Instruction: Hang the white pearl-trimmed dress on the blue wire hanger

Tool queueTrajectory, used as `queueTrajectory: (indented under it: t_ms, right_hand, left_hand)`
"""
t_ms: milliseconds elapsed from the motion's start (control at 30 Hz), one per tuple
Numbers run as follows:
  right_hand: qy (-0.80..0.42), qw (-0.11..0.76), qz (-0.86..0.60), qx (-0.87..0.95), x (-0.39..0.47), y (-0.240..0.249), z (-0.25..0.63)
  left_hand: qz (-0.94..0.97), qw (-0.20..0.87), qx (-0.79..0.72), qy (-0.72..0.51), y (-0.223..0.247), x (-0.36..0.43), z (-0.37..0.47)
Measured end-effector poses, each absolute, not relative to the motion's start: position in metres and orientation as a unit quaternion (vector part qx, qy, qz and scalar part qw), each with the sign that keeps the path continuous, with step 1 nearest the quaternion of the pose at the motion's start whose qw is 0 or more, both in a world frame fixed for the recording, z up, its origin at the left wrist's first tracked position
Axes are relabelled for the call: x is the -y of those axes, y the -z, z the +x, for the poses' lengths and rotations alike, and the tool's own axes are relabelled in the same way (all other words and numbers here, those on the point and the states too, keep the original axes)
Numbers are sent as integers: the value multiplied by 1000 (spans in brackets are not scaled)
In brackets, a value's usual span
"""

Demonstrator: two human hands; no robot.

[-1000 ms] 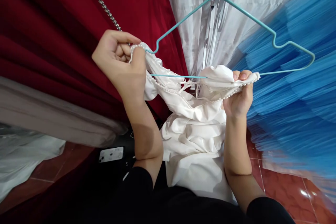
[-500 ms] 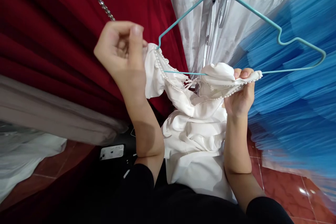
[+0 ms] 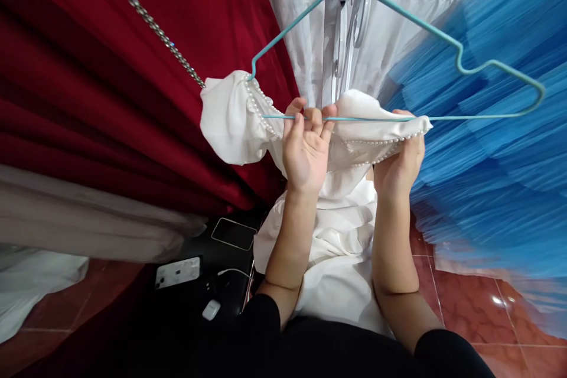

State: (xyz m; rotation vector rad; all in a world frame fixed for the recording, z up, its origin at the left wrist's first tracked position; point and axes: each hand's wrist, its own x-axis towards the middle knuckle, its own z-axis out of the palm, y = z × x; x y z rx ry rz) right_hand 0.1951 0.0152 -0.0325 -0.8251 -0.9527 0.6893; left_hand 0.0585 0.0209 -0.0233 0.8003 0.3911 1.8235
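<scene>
A white dress (image 3: 341, 289) with pearl-trimmed neckline hangs partly on a light-blue hanger (image 3: 403, 10), its skirt draped down toward my lap. One puffed sleeve (image 3: 225, 121) sits over the hanger's left end. At the middle of the hanger's lower bar is my left hand (image 3: 308, 153), palm up, fingers apart and slightly curled around the bar; it grips no fabric that I can see. My right hand (image 3: 401, 159) is closed on the dress's other shoulder, thumb in front by the pearl edge. The hanger's right end is bare.
Red drapery (image 3: 133, 71) with a beaded strand (image 3: 150, 20) fills the left. Blue tulle (image 3: 496, 130) hangs at right. White fabric and a metal rail (image 3: 330, 29) stand behind. On a black surface lie two phones (image 3: 178, 272) and a white earbud case (image 3: 211, 309). The floor (image 3: 478, 313) is red tile.
My left hand has left the left sleeve and moved right to the hanger's lower bar, its fingers spreading. My right hand stays on the dress shoulder. The view has shifted slightly.
</scene>
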Motion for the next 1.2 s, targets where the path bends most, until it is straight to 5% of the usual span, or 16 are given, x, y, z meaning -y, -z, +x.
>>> queueTrajectory:
  t_ms: [267, 533, 867, 1200]
  right_hand:
    - [-35, 807, -464, 365, -16, 20, 265]
    - [-15, 733, -496, 465, -27, -46, 300]
    - [-64, 697, -545, 462, -41, -33, 318]
    - [-91, 637, -462, 610, -42, -80, 251]
  left_hand:
    - [349, 481, -186, -782, 17, -3, 45]
    - [363, 460, -163, -794, 13, 4, 49]
    - [361, 435, -225, -793, 8, 6, 46]
    - [365, 431, -210, -798, 13, 1, 44]
